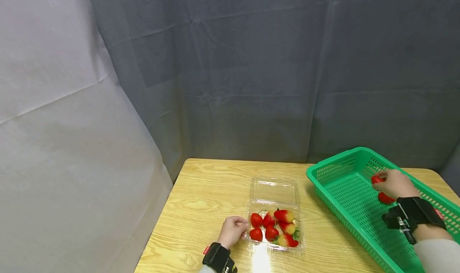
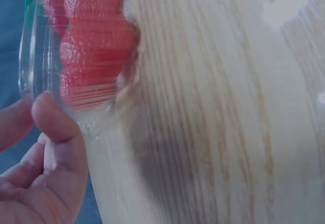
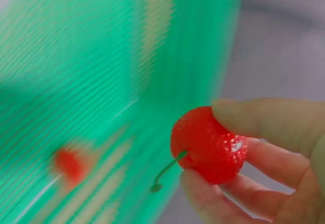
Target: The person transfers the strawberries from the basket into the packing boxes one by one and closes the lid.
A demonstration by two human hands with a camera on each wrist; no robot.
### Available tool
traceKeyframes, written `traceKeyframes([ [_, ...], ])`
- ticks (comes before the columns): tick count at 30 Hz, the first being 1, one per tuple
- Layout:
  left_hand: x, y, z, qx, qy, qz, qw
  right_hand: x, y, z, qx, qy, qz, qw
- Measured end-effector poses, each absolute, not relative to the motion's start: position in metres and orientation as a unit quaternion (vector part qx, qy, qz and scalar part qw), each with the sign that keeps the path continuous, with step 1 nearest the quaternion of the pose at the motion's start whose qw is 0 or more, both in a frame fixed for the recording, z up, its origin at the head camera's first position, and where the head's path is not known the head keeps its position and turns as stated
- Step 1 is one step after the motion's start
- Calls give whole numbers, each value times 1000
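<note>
- Head view: right hand [image 1: 393,184] is inside the green basket [image 1: 336,169], pinching a red strawberry [image 1: 376,179] between thumb and fingertips; a second strawberry [image 1: 386,198] lies just beneath the hand.
- Left hand [image 1: 231,230] grips the left edge of the clear clamshell box [image 1: 275,193], fingers curled on the rim.
- Box sits open on the wooden table [image 1: 205,193], holding several strawberries.

I see a glossy red strawberry [image 3: 209,145], green stem dangling, at lower right above the green basket [image 1: 345,193]

Staged recording booth: grey backdrop cloth [image 1: 273,65] behind wooden table [image 1: 201,193].
</note>
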State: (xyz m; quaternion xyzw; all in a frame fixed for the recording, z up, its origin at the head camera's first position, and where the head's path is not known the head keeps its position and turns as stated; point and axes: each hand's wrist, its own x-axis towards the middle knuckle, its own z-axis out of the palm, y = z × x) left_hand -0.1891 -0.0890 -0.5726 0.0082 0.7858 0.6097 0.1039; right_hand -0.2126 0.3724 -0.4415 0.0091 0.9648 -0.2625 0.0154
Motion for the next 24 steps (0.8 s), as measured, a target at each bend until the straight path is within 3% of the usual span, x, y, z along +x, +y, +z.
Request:
traceKeyframes([
  [4, -189, -89, -574, 9, 784, 613, 103, -223, 307, -407, -71, 954, -287, -58],
  [10, -189, -89, -574, 13, 786, 610, 100, -234, 217, -402, -177, 920, -337, -92],
  [17, -189, -89, -573, 9, 786, 610, 100, -247, 145, -458, -276, 901, -332, -47],
  [24, -189, -89, -573, 8, 783, 613, 104, -249, 106, -512, -327, 904, -275, 22],
])
